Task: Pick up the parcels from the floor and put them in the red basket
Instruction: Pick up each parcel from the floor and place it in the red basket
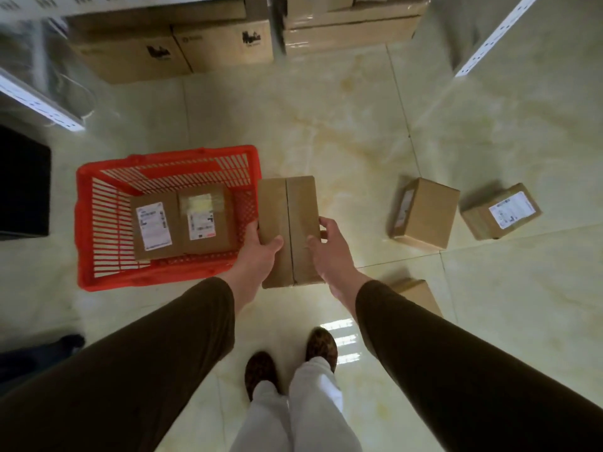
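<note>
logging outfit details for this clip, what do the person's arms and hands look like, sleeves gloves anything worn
Both arms wear long, plain dark brown sleeves that end at the wrists, snug and without visible logos or markings. The left hand and right hand are bare: no gloves, and no rings, watch or bands that can be made out.

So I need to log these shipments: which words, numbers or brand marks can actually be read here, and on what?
None can be read.
White labels on the two brown cardboard parcels in the red plastic basket: too blurred.
Label on the far-right floor parcel: too small.
Side label on the upright floor parcel: blurred.
Black marks on the large stacked cartons: illegible.
Plain taped cardboard parcel held in the left hand and right hand: no text showing.
</note>
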